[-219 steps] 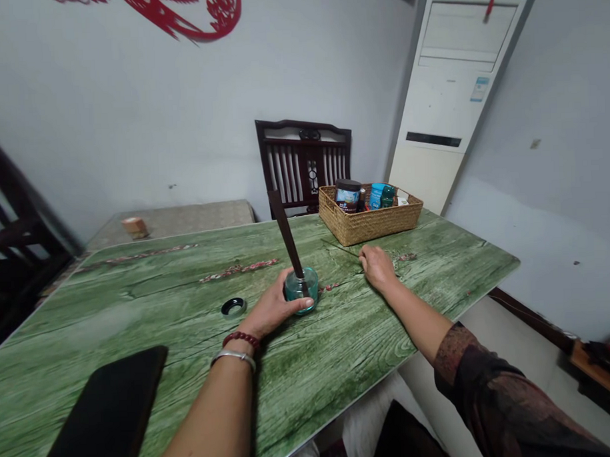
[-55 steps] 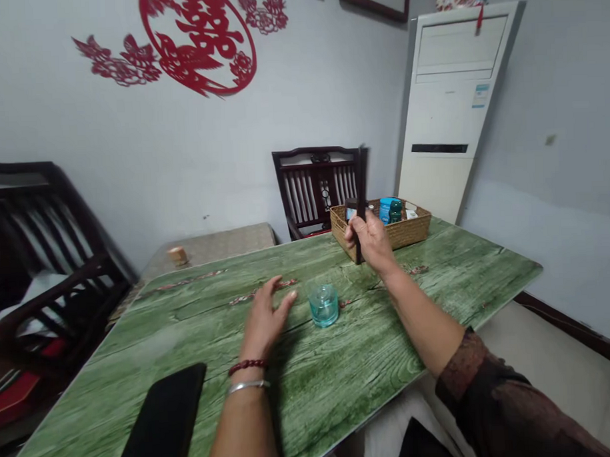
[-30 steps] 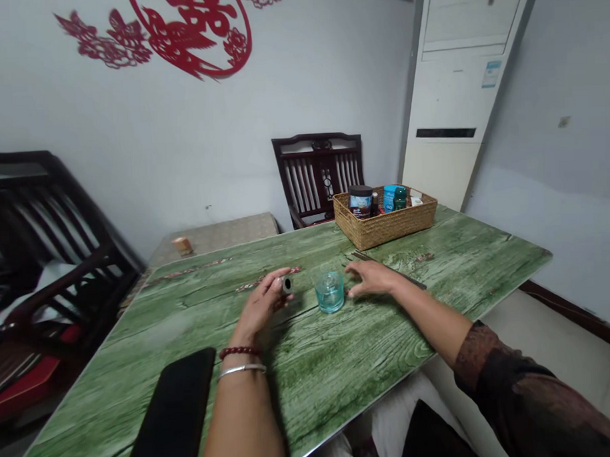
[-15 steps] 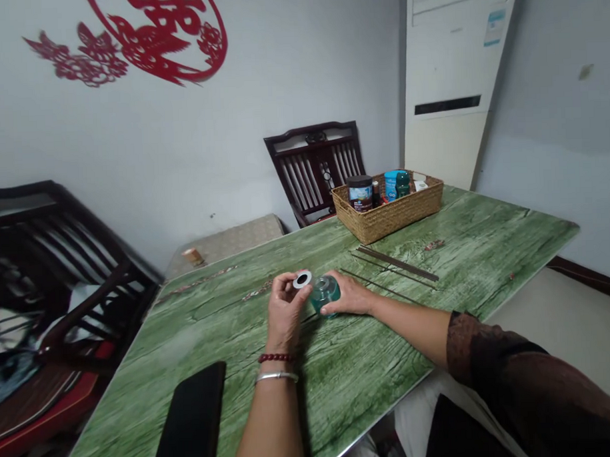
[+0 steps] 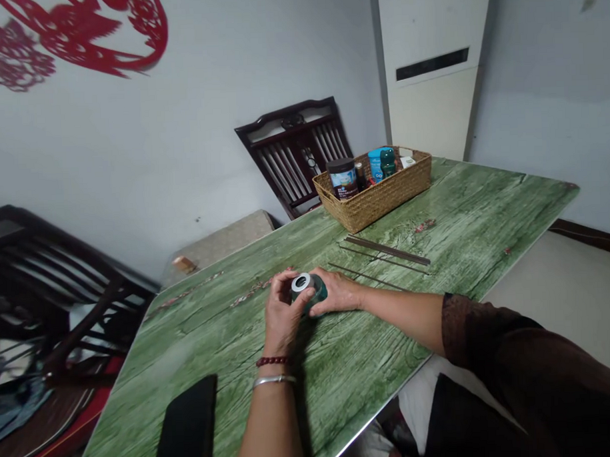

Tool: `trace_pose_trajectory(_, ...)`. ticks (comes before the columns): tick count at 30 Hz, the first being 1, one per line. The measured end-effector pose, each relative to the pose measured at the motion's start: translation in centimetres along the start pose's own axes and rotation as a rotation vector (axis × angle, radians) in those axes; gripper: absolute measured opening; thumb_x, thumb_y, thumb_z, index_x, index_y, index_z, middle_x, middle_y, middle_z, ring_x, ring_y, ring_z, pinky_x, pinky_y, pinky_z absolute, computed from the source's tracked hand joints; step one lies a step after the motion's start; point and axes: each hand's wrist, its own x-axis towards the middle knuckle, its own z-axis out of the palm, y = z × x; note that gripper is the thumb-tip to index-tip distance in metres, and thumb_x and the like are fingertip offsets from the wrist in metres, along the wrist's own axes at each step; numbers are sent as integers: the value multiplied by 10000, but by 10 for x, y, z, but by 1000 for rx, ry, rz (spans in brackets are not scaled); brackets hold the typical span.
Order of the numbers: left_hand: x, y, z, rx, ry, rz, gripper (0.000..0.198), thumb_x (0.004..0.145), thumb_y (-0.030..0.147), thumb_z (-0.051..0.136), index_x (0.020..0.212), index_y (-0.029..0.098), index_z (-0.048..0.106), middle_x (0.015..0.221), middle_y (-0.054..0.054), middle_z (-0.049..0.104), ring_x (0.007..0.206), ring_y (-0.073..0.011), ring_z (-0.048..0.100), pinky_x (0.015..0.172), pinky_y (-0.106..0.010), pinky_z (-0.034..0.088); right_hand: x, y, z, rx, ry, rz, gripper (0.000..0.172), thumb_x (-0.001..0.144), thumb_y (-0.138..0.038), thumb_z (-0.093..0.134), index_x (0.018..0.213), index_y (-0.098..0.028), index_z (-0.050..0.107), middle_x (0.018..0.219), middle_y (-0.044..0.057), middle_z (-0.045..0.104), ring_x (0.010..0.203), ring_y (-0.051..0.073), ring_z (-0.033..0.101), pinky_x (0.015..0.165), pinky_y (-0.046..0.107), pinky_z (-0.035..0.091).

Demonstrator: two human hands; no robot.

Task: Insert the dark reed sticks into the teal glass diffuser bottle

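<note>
My left hand [image 5: 282, 310] pinches a silver ring-shaped cap [image 5: 311, 280] with a round hole in its top. Wrapped around the far right side of a small glass bottle [image 5: 319, 296] of blue-green liquid is my right hand [image 5: 341, 291]. The cap sits over the bottle's neck, which hides the neck; whether it is seated or only resting there I cannot tell. The bottle is close to the tabletop, its base hidden by my left hand. Several thin dark sticks [image 5: 388, 250] lie on the table beyond my right hand.
On the green wood-patterned table [image 5: 229, 351], a black phone-like slab [image 5: 186, 426] lies at the near left. A wicker basket [image 5: 379, 206] with jars and packets stands at the back. Dark wooden chairs [image 5: 295, 155] are beyond. A small wooden-looking piece [image 5: 184, 264] sits at the far left.
My left hand has brought the cap rightward from beside the bottle onto its neck. The right hand still holds the bottle. The view has shifted slightly.
</note>
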Motion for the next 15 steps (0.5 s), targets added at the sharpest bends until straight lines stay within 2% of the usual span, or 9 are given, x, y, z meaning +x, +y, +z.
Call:
trace_pose_trajectory(8, -3, 6, -4, 44, -117, -23, 541, 697, 471, 888, 1141, 224, 703, 1100, -65, 728, 1023, -236, 680, 951, -380, 524, 0, -3, -2, -28, -23, 13, 745, 626, -318, 942, 1269, -200, 585, 1112, 44, 710, 1039, 275, 681, 879, 360, 497)
trace_pose_trajectory(15, 1, 5, -2, 133, -85, 6, 510, 651, 487, 900, 1046, 222, 715, 1078, -63, 719, 1003, -244, 679, 946, -384, 520, 0, -2, -2, -39, -22, 9, 732, 640, -330, 930, 1268, -202, 576, 1101, 40, 709, 1032, 269, 679, 853, 341, 491)
